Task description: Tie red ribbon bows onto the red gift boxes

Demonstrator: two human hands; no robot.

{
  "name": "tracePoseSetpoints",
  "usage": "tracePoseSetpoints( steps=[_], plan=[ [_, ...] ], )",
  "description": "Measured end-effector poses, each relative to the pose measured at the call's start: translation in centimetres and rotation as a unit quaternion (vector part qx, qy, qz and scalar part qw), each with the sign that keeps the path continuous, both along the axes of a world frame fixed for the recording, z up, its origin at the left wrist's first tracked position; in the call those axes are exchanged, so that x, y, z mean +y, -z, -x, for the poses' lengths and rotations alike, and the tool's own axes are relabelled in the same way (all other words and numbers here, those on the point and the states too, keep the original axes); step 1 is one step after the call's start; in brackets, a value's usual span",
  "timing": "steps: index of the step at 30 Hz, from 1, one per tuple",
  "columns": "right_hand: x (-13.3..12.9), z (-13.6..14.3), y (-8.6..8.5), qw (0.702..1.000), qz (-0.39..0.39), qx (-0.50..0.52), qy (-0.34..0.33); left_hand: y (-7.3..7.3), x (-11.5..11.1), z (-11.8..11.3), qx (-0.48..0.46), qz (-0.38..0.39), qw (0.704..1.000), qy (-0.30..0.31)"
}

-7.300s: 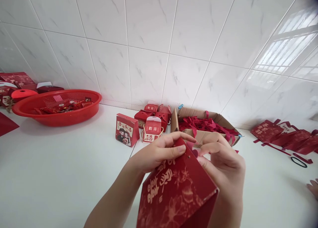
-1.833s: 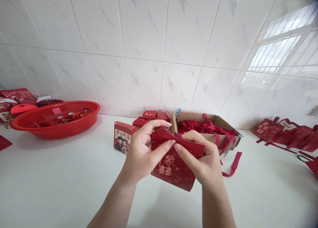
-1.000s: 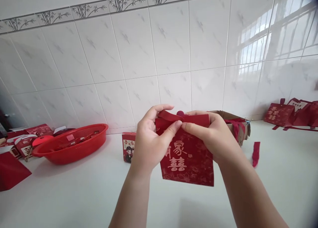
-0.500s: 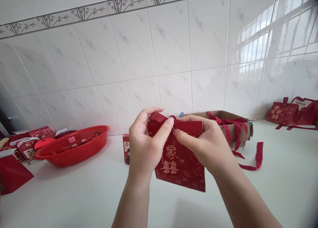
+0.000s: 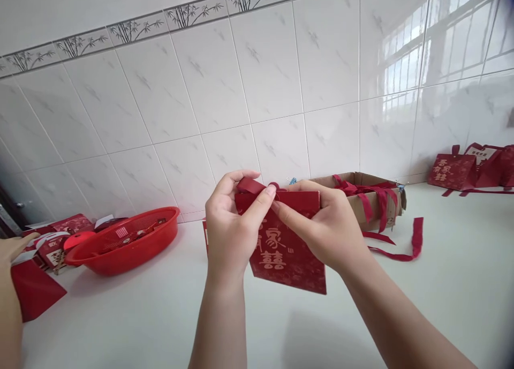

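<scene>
Centre frame: pinching red box (image 5: 295,259) by top edge with left hand (image 5: 235,219) and right hand (image 5: 327,227); now pressing left thumb higher, apparently steadying dark-red ribbon (image 5: 276,185).

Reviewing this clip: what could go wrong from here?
The red box is held above the table, so it could drop if the left hand and right hand both loosen. The red strip at its top might slip or crease. Ribbons hanging over the cardboard box could perhaps snag on the right forearm.
</scene>
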State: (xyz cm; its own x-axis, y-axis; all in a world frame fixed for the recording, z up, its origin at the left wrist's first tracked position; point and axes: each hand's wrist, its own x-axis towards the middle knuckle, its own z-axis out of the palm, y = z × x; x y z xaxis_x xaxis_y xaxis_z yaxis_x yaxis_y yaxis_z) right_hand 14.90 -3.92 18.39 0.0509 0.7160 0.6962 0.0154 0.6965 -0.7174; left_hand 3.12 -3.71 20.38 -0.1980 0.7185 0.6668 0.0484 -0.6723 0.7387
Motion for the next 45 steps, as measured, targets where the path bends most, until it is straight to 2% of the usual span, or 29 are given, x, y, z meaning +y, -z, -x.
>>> tracePoseSetpoints(
  steps=[4, 8, 11, 13, 16, 18, 19, 20, 21, 23, 25, 26, 28, 30, 31, 32, 35, 37, 39, 45],
  plan=[
    [0.0, -0.2, 0.2, 0.998, -0.037, -0.023, 0.042, 0.1, 0.6, 0.1, -0.02, 0.03, 0.998, 0.06],
    [0.6, -0.2, 0.4, 0.997, -0.035, -0.043, 0.048, 0.1, 1.2, 0.5, -0.038, 0.085, 0.989, 0.116],
    [1.6, 0.3, 1.0, 0.998, -0.012, -0.052, 0.043, 0.4, 2.6, 0.3, -0.041, 0.103, 0.988, 0.11],
    [2.3, 0.4, 1.7, 0.996, -0.006, -0.058, 0.073, 1.4, 4.0, 0.0, -0.039, 0.097, 0.99, 0.09],
    [2.8, -1.7, 3.7, 0.981, -0.002, -0.096, 0.169, 4.7, 5.9, -0.2, -0.027, 0.116, 0.993, 0.018],
    [2.6, -5.0, 5.6, 0.965, 0.02, -0.113, 0.236, 8.2, 6.3, 0.5, 0.032, 0.162, 0.986, -0.021],
    [2.4, -7.2, 6.7, 0.954, 0.04, -0.105, 0.279, 10.1, 6.3, 1.2, 0.095, 0.182, 0.978, -0.027],
    [2.1, -9.6, 7.9, 0.937, 0.071, -0.092, 0.329, 12.2, 6.1, 2.0, 0.184, 0.191, 0.964, -0.023],
    [1.8, -12.0, 9.1, 0.916, 0.099, -0.082, 0.379, 14.1, 5.9, 3.0, 0.291, 0.194, 0.937, -0.019],
    [1.1, -16.4, 11.5, 0.871, 0.14, -0.072, 0.466, 17.3, 5.6, 4.9, 0.448, 0.193, 0.871, -0.056],
    [0.2, -19.5, 13.9, 0.827, 0.18, -0.093, 0.525, 19.3, 5.6, 6.2, 0.516, 0.227, 0.821, -0.09],
    [-0.3, -20.4, 15.1, 0.803, 0.212, -0.111, 0.546, 19.8, 5.7, 6.6, 0.521, 0.231, 0.815, -0.103],
    [-1.5, -21.3, 17.1, 0.752, 0.241, -0.127, 0.6, 20.2, 5.9, 6.8, 0.532, 0.212, 0.811, -0.122],
    [-2.7, -21.3, 18.6, 0.734, 0.257, -0.106, 0.62, 20.0, 6.1, 6.6, 0.561, 0.198, 0.794, -0.123],
    [-3.3, -21.0, 19.0, 0.74, 0.244, -0.097, 0.619, 19.9, 6.0, 6.5, 0.573, 0.195, 0.787, -0.121],
    [-3.8, -20.8, 19.3, 0.76, 0.223, -0.108, 0.601, 19.9, 6.0, 6.4, 0.58, 0.192, 0.782, -0.121],
    [-4.7, -19.7, 19.2, 0.83, 0.17, -0.193, 0.494, 19.8, 5.6, 6.2, 0.58, 0.196, 0.78, -0.131],
    [-4.7, -19.1, 18.9, 0.85, 0.159, -0.242, 0.441, 19.9, 5.3, 6.2, 0.575, 0.193, 0.783, -0.138],
    [-4.5, -18.9, 18.6, 0.847, 0.162, -0.268, 0.429, 19.9, 4.9, 6.4, 0.57, 0.183, 0.788, -0.14],
    [-2.5, -20.1, 18.8, 0.808, 0.23, -0.301, 0.452, 19.4, 4.0, 6.4, 0.551, 0.173, 0.808, -0.12]
  ],
)
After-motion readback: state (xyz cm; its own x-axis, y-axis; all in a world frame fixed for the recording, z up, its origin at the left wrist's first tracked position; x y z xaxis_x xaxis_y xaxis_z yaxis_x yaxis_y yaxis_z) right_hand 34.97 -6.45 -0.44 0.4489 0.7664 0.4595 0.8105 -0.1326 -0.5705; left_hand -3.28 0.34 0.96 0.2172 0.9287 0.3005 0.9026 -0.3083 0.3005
